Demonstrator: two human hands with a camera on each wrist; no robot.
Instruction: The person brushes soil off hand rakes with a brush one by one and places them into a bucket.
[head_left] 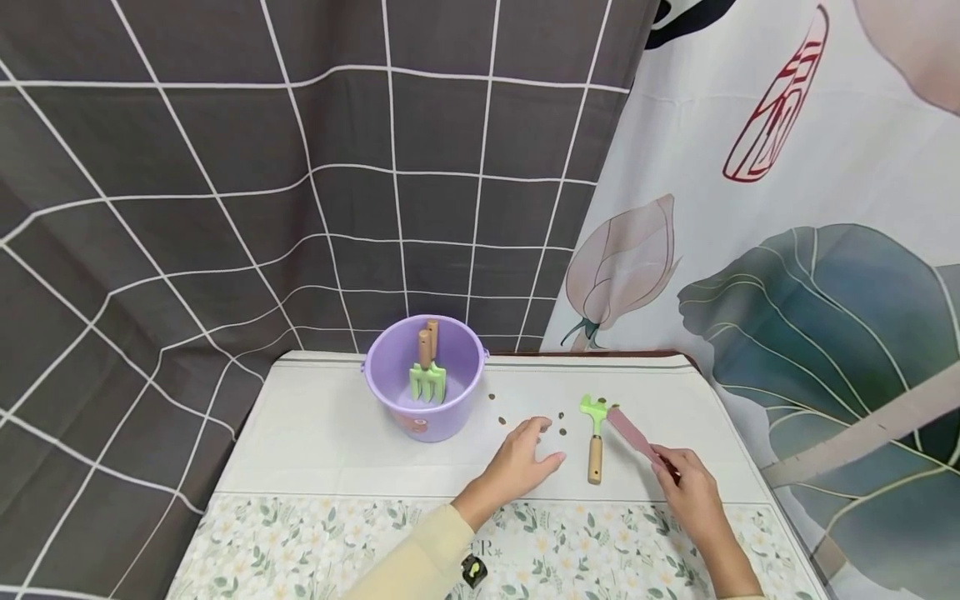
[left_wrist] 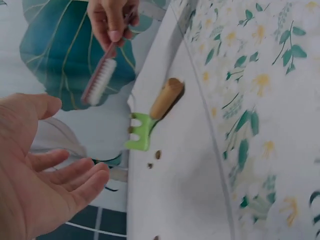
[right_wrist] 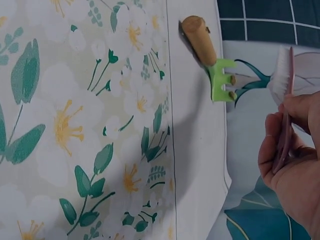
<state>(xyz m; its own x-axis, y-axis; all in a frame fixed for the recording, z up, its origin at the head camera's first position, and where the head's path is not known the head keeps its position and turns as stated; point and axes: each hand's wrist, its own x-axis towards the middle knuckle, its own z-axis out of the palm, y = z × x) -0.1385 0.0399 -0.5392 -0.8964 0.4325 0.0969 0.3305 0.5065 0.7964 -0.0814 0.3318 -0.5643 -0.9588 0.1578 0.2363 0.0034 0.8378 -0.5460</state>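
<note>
My right hand (head_left: 688, 492) grips the handle of a pink brush (head_left: 632, 433) with white bristles, which show in the left wrist view. The brush head is held above the table, beside a small green toy rake (head_left: 596, 433) with a wooden handle that lies on the white cloth. Left of the rake, my left hand (head_left: 519, 462) is spread over the table, fingers apart and holding nothing. Several small brown bits (head_left: 563, 432) are scattered around its fingertips, and a few lie by the rake's tines.
A purple bucket (head_left: 382, 377) stands at the back, left of my hands. Inside it are a green toy fork (head_left: 427, 382) and another wooden handle (head_left: 432, 329). A floral cloth (head_left: 300, 542) covers the near table. A small black object (head_left: 474, 571) lies by the left sleeve.
</note>
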